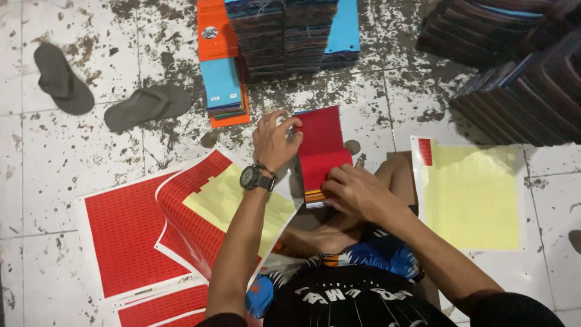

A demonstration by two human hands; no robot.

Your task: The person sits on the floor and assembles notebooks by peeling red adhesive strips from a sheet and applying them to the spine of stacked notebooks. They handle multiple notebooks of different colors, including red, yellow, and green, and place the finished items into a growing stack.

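Note:
I sit on a tiled floor with a small stack of coloured swatch cards, red on top (321, 145), in front of my knees. My left hand (275, 139), with a black watch on its wrist, pinches the upper left edge of the top red card. Fingers curled, my right hand (357, 191) presses on the stack's lower right corner and lifts a red leaf. To my left lie red sticker sheets (130, 233), one peeled back to its yellow backing (227, 200). A mostly peeled yellow sheet (472, 197) lies at my right.
Stacks of dark fabric swatch books (284, 36) stand at the top centre, with orange and blue cards (221, 82) beside them. More dark stacks (520, 72) fill the top right. Two grey sandals (63, 79) (148, 106) lie on the stained tiles at the top left.

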